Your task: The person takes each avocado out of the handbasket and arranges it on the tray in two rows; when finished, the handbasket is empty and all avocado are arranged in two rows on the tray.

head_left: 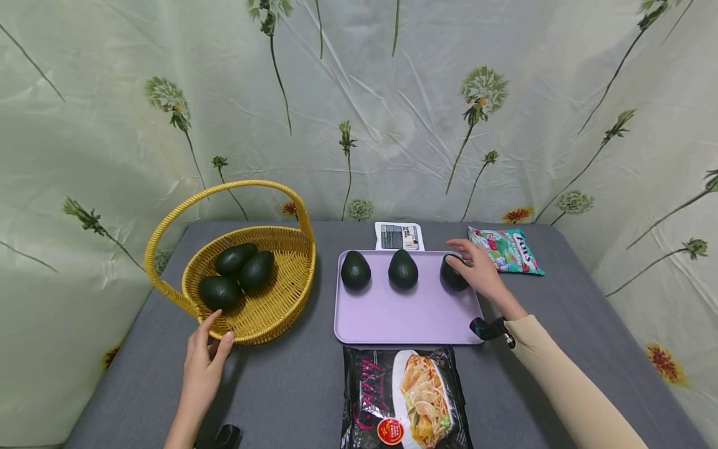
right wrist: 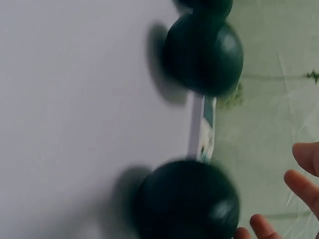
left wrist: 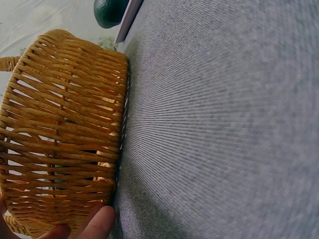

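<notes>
The left hand (head_left: 203,360) is at the near rim of a yellow wicker basket (head_left: 286,315), fingers loosely spread; its fingertips (left wrist: 102,219) meet the woven side in the left wrist view. Three dark green avocados (head_left: 257,272) lie in the basket's left part. On a lilac tray (head_left: 404,318) stand three more: a left avocado (head_left: 356,270), a middle avocado (head_left: 402,270) and a right avocado (head_left: 452,274). Over the right one reaches the right hand (head_left: 481,269), its fingers spread and apart from the avocado (right wrist: 189,201) in the right wrist view.
Behind the tray lies a small white packet (head_left: 399,236). A turquoise snack bag (head_left: 507,251) is beyond the right hand. In front of the tray is a black noodle package (head_left: 404,399). The basket's tall handle (head_left: 247,183) arches up. A floral curtain (head_left: 359,93) hangs behind the grey table (head_left: 291,386).
</notes>
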### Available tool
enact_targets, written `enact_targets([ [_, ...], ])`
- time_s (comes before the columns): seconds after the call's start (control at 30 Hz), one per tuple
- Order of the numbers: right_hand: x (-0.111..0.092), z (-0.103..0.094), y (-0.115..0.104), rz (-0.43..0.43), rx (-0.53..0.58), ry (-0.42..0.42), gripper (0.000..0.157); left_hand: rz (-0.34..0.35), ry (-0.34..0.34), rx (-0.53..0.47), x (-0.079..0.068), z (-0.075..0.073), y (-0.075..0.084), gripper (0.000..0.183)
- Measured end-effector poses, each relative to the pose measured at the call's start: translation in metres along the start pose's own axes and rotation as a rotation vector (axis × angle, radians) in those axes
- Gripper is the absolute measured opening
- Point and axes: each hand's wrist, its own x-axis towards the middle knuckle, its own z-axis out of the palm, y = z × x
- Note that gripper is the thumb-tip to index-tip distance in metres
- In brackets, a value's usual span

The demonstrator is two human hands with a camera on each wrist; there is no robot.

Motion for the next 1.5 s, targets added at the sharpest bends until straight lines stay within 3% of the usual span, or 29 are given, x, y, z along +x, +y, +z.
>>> enact_targets([
  [0.2,0.016,0.022,-0.036,-0.094,0.099,0.016,0.036,-0.009,-0.013,0.011,0.001,0.000,0.001,0.058],
  [0.33,0.028,0.047,-0.070,-0.172,0.162,-0.033,0.036,-0.008,-0.010,0.012,0.001,0.001,-0.001,0.058],
  [0.57,0.048,0.103,-0.133,-0.317,0.236,-0.210,0.036,-0.011,0.000,0.017,0.002,0.003,-0.002,0.057],
  [0.87,0.067,0.167,-0.202,-0.387,0.245,-0.491,0.042,0.008,-0.002,-0.008,0.000,0.005,-0.002,0.055],
  [1.0,0.075,0.188,-0.218,-0.366,0.177,-0.579,0.046,0.008,0.007,-0.008,0.001,0.005,-0.003,0.055],
  [1.13,0.081,0.204,-0.229,-0.279,0.083,-0.640,0.050,0.013,0.013,-0.009,0.001,0.004,-0.004,0.055],
  [1.5,0.085,0.236,-0.247,-0.077,0.044,-0.705,0.054,0.004,0.015,-0.004,0.001,0.001,-0.002,0.056],
])
